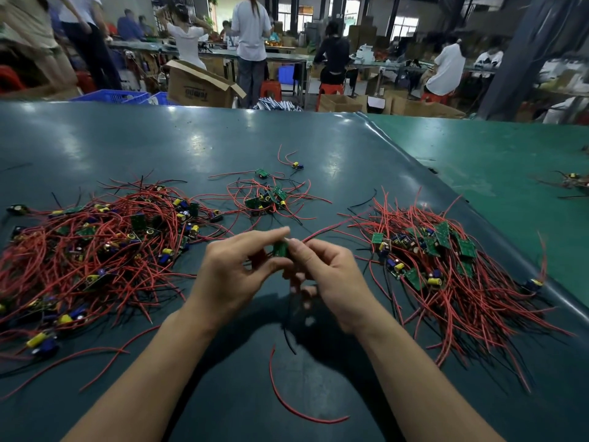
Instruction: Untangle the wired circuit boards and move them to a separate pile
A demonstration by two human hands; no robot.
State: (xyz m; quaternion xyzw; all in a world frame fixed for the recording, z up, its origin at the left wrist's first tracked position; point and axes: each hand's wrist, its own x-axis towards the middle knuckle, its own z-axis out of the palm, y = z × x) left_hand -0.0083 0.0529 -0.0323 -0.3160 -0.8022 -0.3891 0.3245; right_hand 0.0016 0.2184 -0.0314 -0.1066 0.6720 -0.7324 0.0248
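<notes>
On a dark green surface (127, 138) in a busy workshop, a large tangled heap of circuit boards (95, 250) with red and black wires, yellow and blue capacitors showing among them, spreads across the left side. Just right of it, your left hand (236, 269) is raised above the surface, thumb and forefinger pinching one side of a small green circuit board (281, 249) held at the centre of the view. Beyond your hands, farther back on the surface, a small loose cluster of boards (267, 197) sits apart from both heaps, with one stray capacitor (297, 165) and its red leads lying behind it. Your right hand (331, 275) grips the other side of the same board, fingers curled, and a red wire (325, 232) runs from the board toward the right. Below your hands a black wire (288, 333) hangs down, and a single red wire (287, 400) curves on the surface between your forearms. To the right lies a second pile of boards (446, 266), its wires fanned toward you. At the far right a lighter green mat (510, 154) adjoins the surface. Workers (251, 30) stand and sit at benches in the background.
</notes>
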